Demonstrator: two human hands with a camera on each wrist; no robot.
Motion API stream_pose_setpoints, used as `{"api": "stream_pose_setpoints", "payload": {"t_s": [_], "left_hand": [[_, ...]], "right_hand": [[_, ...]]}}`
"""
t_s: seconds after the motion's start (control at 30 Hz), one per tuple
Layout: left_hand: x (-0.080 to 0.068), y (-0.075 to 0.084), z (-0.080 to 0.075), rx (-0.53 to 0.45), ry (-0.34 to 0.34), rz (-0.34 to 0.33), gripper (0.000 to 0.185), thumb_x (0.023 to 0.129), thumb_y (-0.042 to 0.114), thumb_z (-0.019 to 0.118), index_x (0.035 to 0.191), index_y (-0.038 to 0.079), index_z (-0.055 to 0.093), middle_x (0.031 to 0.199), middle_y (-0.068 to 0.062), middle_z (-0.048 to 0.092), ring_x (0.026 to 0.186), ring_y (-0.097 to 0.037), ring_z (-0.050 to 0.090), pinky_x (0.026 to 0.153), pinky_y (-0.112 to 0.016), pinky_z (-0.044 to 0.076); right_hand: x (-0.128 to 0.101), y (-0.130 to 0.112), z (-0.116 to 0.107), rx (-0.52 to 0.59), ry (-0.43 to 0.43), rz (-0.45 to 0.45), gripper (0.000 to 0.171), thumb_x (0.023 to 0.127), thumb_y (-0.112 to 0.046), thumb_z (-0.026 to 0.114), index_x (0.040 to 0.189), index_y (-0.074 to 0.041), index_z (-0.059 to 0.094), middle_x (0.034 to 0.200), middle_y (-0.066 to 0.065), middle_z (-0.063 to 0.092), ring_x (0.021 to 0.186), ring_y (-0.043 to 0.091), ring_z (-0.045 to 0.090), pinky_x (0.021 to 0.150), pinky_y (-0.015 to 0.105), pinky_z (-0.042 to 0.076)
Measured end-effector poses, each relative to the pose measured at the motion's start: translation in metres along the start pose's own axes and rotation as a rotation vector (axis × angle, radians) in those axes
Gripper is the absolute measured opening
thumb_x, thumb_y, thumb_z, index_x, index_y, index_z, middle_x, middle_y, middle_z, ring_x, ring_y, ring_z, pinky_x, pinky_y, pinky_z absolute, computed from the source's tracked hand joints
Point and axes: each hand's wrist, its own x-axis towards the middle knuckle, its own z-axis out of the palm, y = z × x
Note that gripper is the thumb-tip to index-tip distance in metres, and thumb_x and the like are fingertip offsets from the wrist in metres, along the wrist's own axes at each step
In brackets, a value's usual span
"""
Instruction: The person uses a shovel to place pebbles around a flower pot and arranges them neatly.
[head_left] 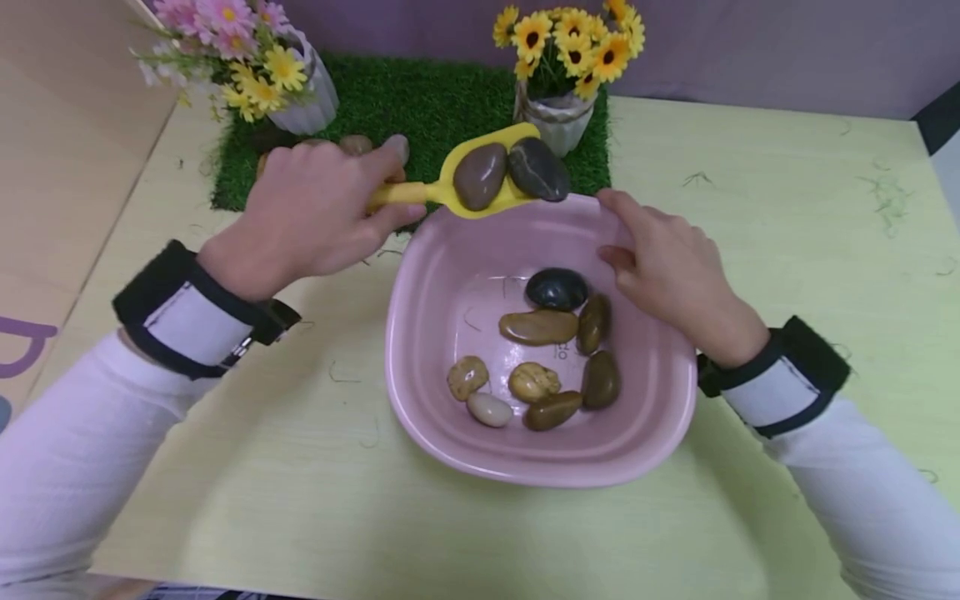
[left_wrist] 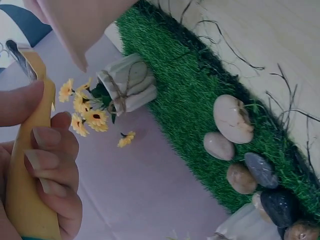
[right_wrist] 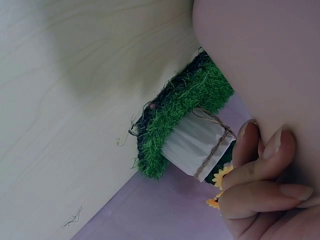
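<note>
The left hand [head_left: 315, 212] hides most of the yellow scoop's handle [head_left: 401, 194] and some stones on the grass mat [head_left: 420, 100]. In the right wrist view, the pink basin [right_wrist: 260, 60] is cut off by the edge, and the flower pot [right_wrist: 197, 142] is partly hidden behind fingers [right_wrist: 260, 170].

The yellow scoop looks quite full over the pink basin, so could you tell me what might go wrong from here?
1. The yellow scoop carries two stones, and the dark stone overhangs its edge, so it may slip off and land on the table rather than in the pink basin.
2. Stones dropping from that height could hit the black stone and others below, chipping them.
3. The right hand grips the rim close by, so a falling stone might strike its fingers.
</note>
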Motion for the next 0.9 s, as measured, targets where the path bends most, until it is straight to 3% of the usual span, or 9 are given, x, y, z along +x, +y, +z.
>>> {"api": "stream_pose_setpoints", "payload": {"t_s": [0.2,0.33,0.63,0.8,0.9], "left_hand": [[0.001,-0.008,0.001,-0.071,-0.051,-0.124,0.037,0.095,0.047,0.049,0.093,0.011,0.059,0.067,-0.007,0.053,0.048,-0.025,0.049,0.039,-0.037,0.036],[0.002,-0.013,0.004,-0.079,-0.067,-0.165,0.039,0.095,0.047,0.049,0.086,0.01,0.058,0.061,-0.007,0.05,0.046,-0.024,0.046,0.038,-0.034,0.034],[0.002,-0.022,0.013,-0.094,-0.092,-0.193,0.042,0.095,0.049,0.048,0.086,0.009,0.055,0.061,-0.006,0.047,0.048,-0.024,0.045,0.038,-0.033,0.033],[0.001,-0.025,0.027,-0.1,-0.065,-0.182,0.04,0.095,0.048,0.048,0.087,0.009,0.054,0.059,-0.008,0.046,0.049,-0.029,0.049,0.039,-0.037,0.035],[0.0,-0.026,0.037,-0.121,-0.082,-0.196,0.041,0.096,0.049,0.047,0.09,0.009,0.055,0.057,-0.007,0.044,0.049,-0.031,0.051,0.039,-0.038,0.036]], "right_hand": [[0.0,0.0,0.0,-0.003,0.0,-0.001,0.052,0.092,-0.017,0.058,0.14,-0.011,0.04,0.101,0.021,0.063,0.065,0.032,0.058,0.045,0.039,0.043],[0.0,0.001,0.001,-0.004,0.007,-0.007,0.052,0.092,-0.016,0.059,0.14,-0.011,0.04,0.1,0.021,0.063,0.063,0.031,0.057,0.045,0.038,0.042],[0.0,0.001,0.001,-0.002,0.002,-0.005,0.053,0.092,-0.016,0.059,0.141,-0.011,0.04,0.102,0.021,0.063,0.064,0.031,0.057,0.044,0.037,0.041],[0.0,0.001,0.0,0.0,0.0,-0.003,0.053,0.092,-0.016,0.059,0.141,-0.011,0.04,0.104,0.022,0.063,0.066,0.032,0.058,0.045,0.038,0.042],[0.0,0.001,0.001,0.002,0.004,-0.004,0.053,0.092,-0.016,0.059,0.141,-0.011,0.04,0.104,0.022,0.063,0.067,0.033,0.059,0.045,0.038,0.042]]}}
